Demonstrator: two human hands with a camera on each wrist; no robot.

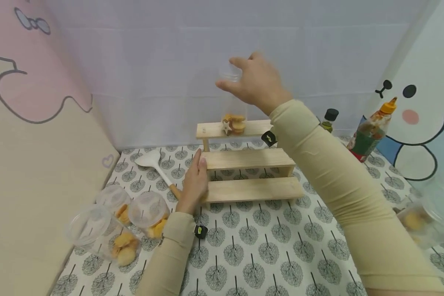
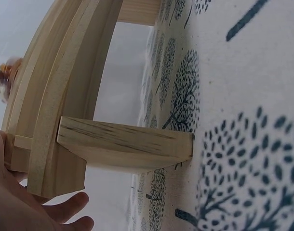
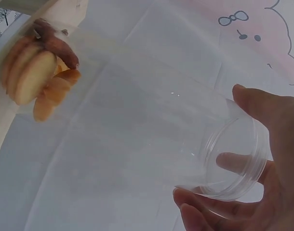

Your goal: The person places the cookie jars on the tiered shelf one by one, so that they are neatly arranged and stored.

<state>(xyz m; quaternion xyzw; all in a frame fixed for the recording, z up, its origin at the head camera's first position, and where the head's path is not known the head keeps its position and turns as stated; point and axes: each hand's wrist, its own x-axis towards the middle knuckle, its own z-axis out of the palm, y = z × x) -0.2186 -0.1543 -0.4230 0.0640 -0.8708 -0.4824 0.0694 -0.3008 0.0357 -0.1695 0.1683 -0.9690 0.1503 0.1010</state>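
Note:
A clear jar [image 1: 234,103] of biscuits, one star-shaped, stands on the top tier of a three-step wooden shelf rack [image 1: 249,158]. Thumb and fingers of my right hand [image 1: 257,80] hold it around its neck, as the right wrist view shows. Inside the jar, the biscuits [image 3: 36,72] lie at the bottom. My left hand [image 1: 196,181] grips the left end of the rack near the middle plank [image 2: 70,86]. Two of its fingertips [image 2: 72,204] reach past the plank's end; its thumb is out of the left wrist view.
Several lidded clear jars [image 1: 148,209] with biscuits are at the left; another jar [image 1: 418,222] is at the right edge. A white spatula [image 1: 151,160] with a wooden handle lies left of the rack. Behind my right arm are a sauce bottle [image 1: 371,131] and a black-capped bottle [image 1: 330,119].

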